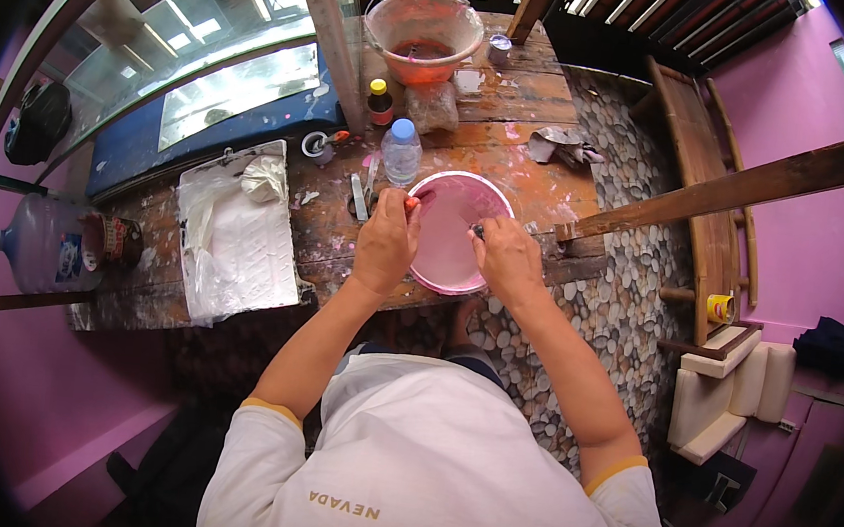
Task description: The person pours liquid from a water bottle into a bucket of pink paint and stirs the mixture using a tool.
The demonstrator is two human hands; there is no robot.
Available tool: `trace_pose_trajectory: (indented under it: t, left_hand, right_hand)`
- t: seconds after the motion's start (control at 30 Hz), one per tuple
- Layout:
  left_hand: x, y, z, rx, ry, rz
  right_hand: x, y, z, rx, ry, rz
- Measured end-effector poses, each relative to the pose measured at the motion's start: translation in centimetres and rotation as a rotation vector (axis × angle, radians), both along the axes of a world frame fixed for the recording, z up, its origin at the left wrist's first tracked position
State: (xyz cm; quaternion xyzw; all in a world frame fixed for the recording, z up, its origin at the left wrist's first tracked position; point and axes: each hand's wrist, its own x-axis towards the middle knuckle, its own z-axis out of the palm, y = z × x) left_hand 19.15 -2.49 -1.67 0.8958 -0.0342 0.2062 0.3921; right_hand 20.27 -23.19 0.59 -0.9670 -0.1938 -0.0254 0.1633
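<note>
A round tub with a pale rim (500, 192) and smooth pinkish contents stands at the table's front edge, between my hands. My left hand (386, 245) is closed at the tub's left side, around a small thing with an orange-red end (411, 204). On the right side of the tub, my right hand (508, 261) is closed on a small dark-ended thing (477, 231). Fingers hide most of both held things, so their kind cannot be made out. Just beyond the tub stands a clear plastic bottle with a blue cap (401, 154). Flat metal blades (358, 198) lie left of it.
A white, plastic-covered board (242, 258) lies left on the stained wooden table (144, 284). Behind are a cup with an orange-handled tool (318, 149), a dark yellow-capped bottle (380, 109) and a large bucket (424, 38). A crumpled rag (565, 148) and wooden beam (730, 190) are right.
</note>
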Motion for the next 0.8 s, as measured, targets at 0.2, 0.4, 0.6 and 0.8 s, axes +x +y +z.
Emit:
trace_pose_trajectory:
  t: [0.2,0.4,0.6,0.8]
  left_hand:
    - [-0.5,0.3,0.1,0.03,-0.069,-0.082]
    - [-1.8,0.3,0.5,0.039,-0.112,-0.132]
    - [-2.4,0.1,0.4,0.03,-0.174,-0.181]
    - [-2.8,-0.6,1.4,0.026,-0.228,-0.258]
  right_hand:
    - [-1.5,0.6,0.9,0.092,0.074,0.164]
    - [-3.1,-0.8,2.4,-0.083,0.169,0.084]
    - [-2.4,-0.7,1.1,0.077,-0.047,0.012]
    - [-5.3,-1.7,2.1,0.051,0.097,0.08]
